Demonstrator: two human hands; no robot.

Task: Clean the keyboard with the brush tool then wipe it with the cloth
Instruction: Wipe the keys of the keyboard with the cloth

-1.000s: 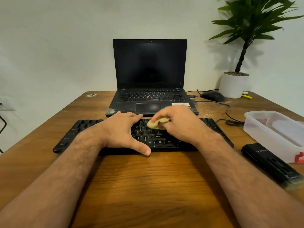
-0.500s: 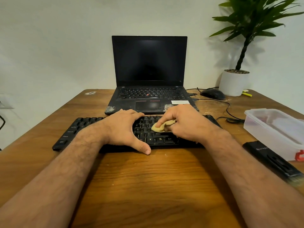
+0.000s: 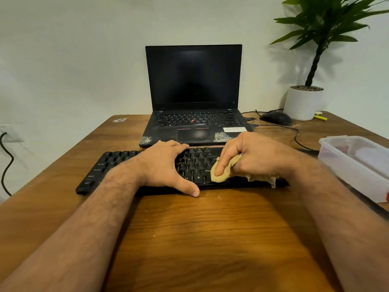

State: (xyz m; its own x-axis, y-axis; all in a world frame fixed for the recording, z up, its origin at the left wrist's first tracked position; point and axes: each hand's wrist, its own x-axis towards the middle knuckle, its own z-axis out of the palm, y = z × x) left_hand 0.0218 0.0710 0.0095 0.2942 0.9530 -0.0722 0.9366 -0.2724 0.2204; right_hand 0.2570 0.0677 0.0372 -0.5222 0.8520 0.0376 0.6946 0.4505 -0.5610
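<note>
Right hand (image 3: 256, 157) is gripping the cloth (image 3: 223, 173), pressing it on the keyboard (image 3: 109, 165). Left hand (image 3: 166, 163) is lying flat, fingers straight, bracing it.

Plain pale wall (image 3: 84, 49) behind wooden desk (image 3: 189, 239); wall socket (image 3: 9, 132) at left, black cable hanging.

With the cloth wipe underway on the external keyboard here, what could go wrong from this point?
1. The yellow cloth, gripped by the right hand, trails a loose corner off the front edge of the black external keyboard; it might snag keycaps.
2. The left hand steadies only the middle, so a hard stroke may skew the keyboard.
3. The clear plastic container sits close beside the right forearm; a wide stroke could knock it.
</note>
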